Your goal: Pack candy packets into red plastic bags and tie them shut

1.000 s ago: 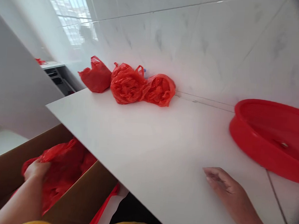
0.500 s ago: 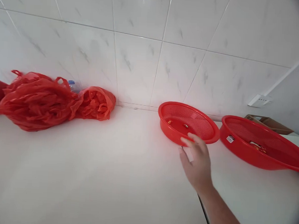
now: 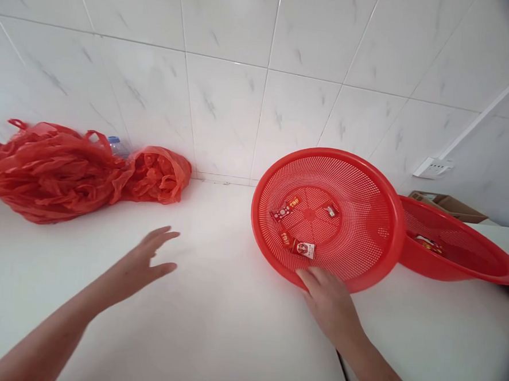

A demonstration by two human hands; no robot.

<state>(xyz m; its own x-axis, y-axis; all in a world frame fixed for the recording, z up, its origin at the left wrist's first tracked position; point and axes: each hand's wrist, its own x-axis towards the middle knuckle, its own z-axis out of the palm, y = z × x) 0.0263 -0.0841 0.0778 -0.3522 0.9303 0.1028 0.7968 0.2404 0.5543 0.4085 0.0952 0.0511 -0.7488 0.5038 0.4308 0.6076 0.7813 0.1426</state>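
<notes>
My right hand (image 3: 328,298) grips the near rim of a round red mesh basket (image 3: 360,220), fingers over the rim and the basket tilted toward me. Inside it lie a red-and-white packet (image 3: 304,249), another red packet (image 3: 284,209) and a small wrapper (image 3: 331,210). Over the white table, left of the basket, my left hand (image 3: 146,261) hangs with thumb and fingers apart, holding nothing.
A second red basket (image 3: 452,266) with packets stands at the right, a cardboard box (image 3: 452,207) behind it. Red plastic bags (image 3: 61,173) and a smaller red bag (image 3: 158,176) lie at the left by a bottle (image 3: 116,145). A tiled wall backs the table (image 3: 211,337).
My right hand has closed on the basket's rim, and the basket is now tipped up toward me. My left hand has come into view from the lower left.
</notes>
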